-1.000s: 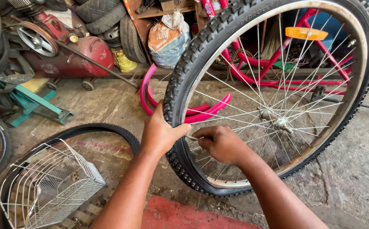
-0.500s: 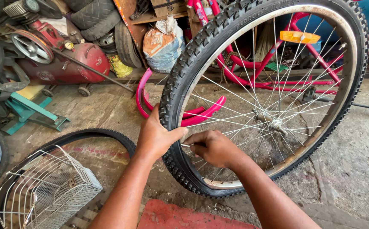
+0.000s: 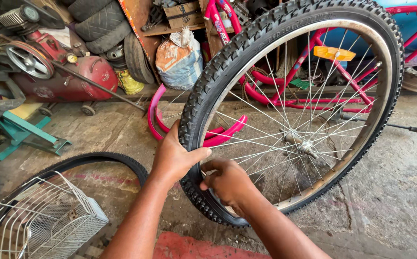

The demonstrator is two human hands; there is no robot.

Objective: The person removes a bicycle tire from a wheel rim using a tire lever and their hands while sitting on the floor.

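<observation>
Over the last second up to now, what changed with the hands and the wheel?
Very little. The left hand keeps its grip on the knobby tire, and the right hand stays curled at the rim just inside it, fingers slightly shifted. The camera moved in a bit. The wheel is still upright; wire basket and loose tire unmoved.

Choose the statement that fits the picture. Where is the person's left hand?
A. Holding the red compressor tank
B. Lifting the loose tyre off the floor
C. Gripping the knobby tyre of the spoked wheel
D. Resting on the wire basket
C: the left hand wraps over the knobby tyre of the spoked wheel, thumb on the rim side, while the right hand works just inside the rim.
</observation>
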